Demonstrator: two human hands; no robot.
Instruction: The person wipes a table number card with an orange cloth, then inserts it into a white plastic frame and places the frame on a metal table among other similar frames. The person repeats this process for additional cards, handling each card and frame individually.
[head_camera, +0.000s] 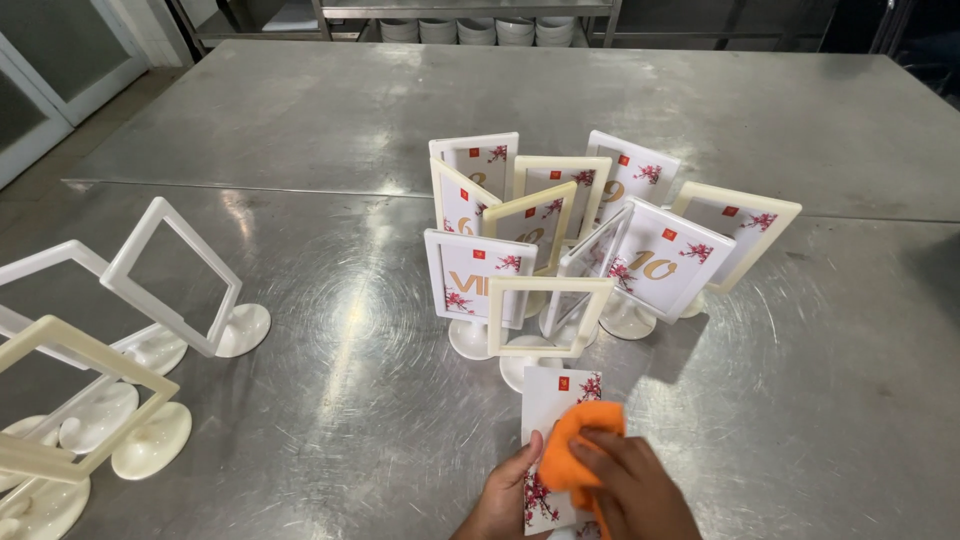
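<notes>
Card (552, 400) under orange cloth (577, 440), crowded sign stands (545, 320) just beyond.

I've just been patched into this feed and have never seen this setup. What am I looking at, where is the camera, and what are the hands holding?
There is no machine here: a person works with two bare hands, and the single picture comes from a camera worn on their head, looking down. The surface is a steel table. The left hand steadies a white card printed with red blossoms, lying flat on the table. The right hand presses an orange cloth onto that card. Just beyond stands a cluster of cream and white sign frames on round bases, most with similar cards inside; the nearest frame looks empty. At the far left is a second group of empty frames. Stacked white dishes sit on a shelf behind the table.
</notes>
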